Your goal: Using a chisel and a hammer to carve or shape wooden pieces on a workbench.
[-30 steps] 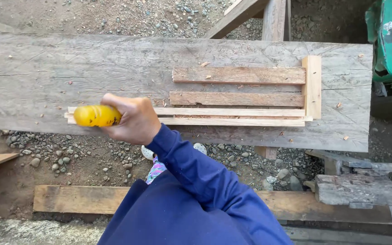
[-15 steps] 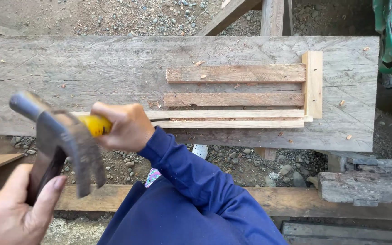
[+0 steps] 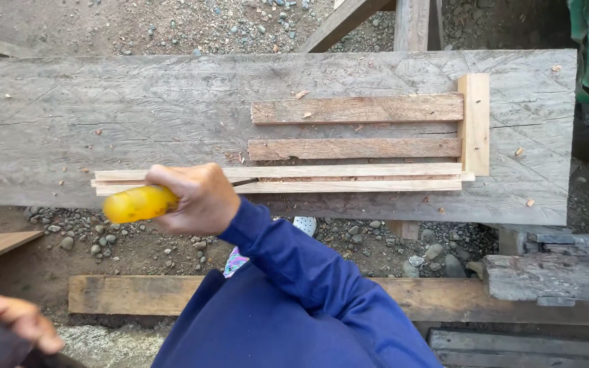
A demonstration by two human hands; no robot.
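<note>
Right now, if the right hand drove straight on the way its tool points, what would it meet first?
Likely the paired pale slats, at the seam its chisel blade enters; depth unclear.

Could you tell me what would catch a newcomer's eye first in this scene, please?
The yellow-handled tool stands out, gripped by the right hand at the near edge of the grey plank, its blade between two pale slats. The blue sleeve fills the lower middle, and the left hand shows at the bottom left corner.
</note>
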